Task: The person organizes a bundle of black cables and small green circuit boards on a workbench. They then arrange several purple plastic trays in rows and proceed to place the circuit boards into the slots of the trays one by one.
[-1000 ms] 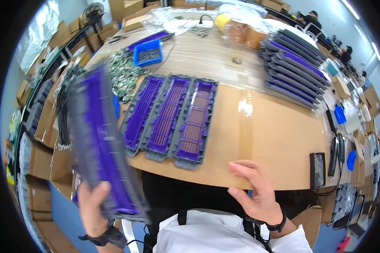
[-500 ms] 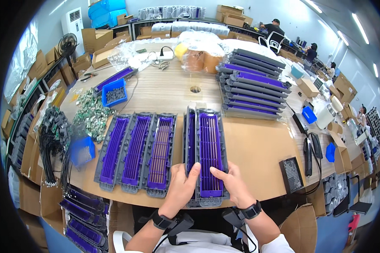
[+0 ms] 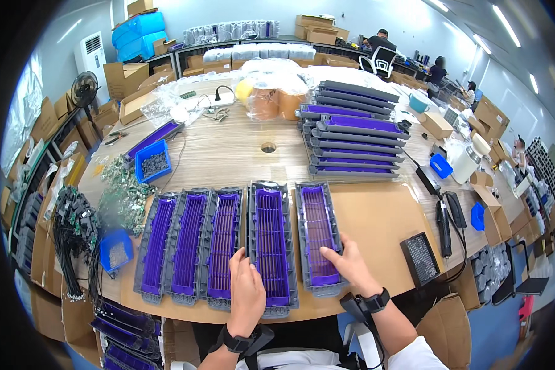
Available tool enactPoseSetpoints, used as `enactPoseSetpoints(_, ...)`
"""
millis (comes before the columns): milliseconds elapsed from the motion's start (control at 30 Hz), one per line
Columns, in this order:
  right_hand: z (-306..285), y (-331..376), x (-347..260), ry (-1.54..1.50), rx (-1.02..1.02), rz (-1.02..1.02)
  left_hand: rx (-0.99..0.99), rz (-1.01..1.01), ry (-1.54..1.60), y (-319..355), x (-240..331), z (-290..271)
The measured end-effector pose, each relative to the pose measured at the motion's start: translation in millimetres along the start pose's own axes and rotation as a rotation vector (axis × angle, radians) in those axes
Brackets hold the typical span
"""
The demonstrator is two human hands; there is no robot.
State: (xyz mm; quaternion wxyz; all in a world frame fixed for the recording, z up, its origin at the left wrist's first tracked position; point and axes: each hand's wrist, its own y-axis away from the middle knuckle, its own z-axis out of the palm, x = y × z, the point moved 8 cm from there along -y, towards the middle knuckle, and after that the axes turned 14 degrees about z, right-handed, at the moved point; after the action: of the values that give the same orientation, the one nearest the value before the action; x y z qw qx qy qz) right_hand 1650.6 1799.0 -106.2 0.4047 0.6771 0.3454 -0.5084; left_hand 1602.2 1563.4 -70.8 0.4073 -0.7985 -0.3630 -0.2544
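My right hand (image 3: 353,266) grips the lower right edge of a grey frame with a purple slatted insert (image 3: 320,246), its thumb on the front. That frame stands slightly tilted, apart from the one on its left. My left hand (image 3: 246,293) rests with fingers stretched out along the left edge of another slatted frame (image 3: 271,246), holding nothing. Left of it, several similar slatted frames (image 3: 190,246) lie side by side, long sides toward each other. All are on the brown cardboard sheet (image 3: 376,228) at the table's near edge.
A stack of grey-purple frames (image 3: 357,132) stands behind. To the left are blue bins (image 3: 152,161), green circuit boards (image 3: 122,191) and black cable bundles (image 3: 74,228). A black tray of small parts (image 3: 421,259) and a black handheld tool (image 3: 443,228) lie at right.
The two frames held together are now apart: one lies beside the row, the other has shifted right in my right hand. My left hand has moved left and loosened.
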Motion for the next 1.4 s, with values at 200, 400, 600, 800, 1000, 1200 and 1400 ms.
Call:
enactPoseSetpoints(200,19,13,-26,0.595,0.133,-0.174,0.077,0.046,0.0,-14,25,-26)
enactPoseSetpoints(400,23,50,-42,-0.188,-0.199,0.064,-0.014,0.074,0.265,-10,44,9)
enactPoseSetpoints(600,-46,36,-20,-0.057,0.057,0.048,-0.471,0.259,-0.041,1,53,35)
enactPoseSetpoints(800,-73,8,13,0.118,0.009,0.115,-0.564,0.272,-0.337,21,40,43)
enactPoseSetpoints(1000,-56,5,-3,0.525,-0.019,-0.019,-0.388,0.252,-0.371,21,34,47)
enactPoseSetpoints(1200,-35,35,4,0.536,-0.017,-0.178,-0.356,0.282,-0.447,21,28,40)
enactPoseSetpoints(1400,-54,25,15,0.439,0.041,-0.025,-0.155,0.342,-0.272,29,57,0)
